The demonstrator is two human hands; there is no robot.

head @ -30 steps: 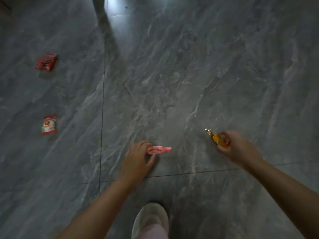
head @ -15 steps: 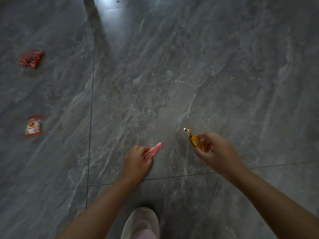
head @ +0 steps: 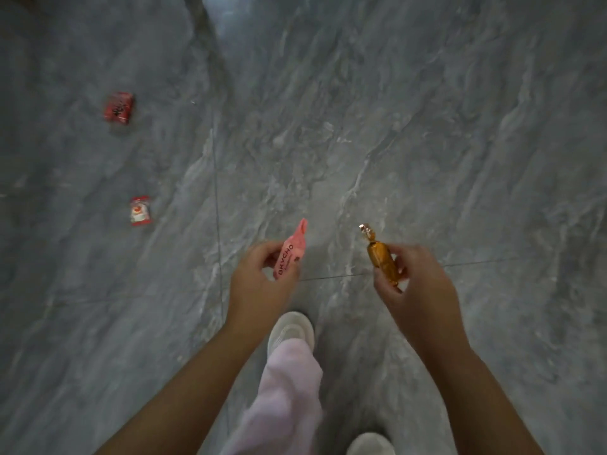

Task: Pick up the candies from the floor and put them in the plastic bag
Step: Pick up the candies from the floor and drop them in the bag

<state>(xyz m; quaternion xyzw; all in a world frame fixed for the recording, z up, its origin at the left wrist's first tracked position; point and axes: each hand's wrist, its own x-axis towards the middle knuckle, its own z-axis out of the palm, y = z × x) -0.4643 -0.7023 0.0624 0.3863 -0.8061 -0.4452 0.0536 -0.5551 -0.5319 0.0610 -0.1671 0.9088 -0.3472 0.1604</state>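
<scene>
Lifted clear of the floor (head: pixel 427 126) moments ago: pink candy (head: pixel 292 254) pinched in left hand (head: pixel 262 284) fingers, gold candy (head: pixel 382 262) in right hand (head: pixel 417 290). Two red candies (head: pixel 119 107) remaining, well left; bag unseen.

Candies: four. Pink (head: pixel 291 254), gold (head: pixel 382 261), two red (head: pixel 119 107) (head: pixel 140 210). Shoes: two (head: pixel 290 330) (head: pixel 371 444).

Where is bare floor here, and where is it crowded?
Bare: the wide grey floor ahead and right of the gold candy in the right hand. Crowded: far left, the red packet and red-and-white packet; near centre, the left hand with the pink candy, above a shoe.
</scene>
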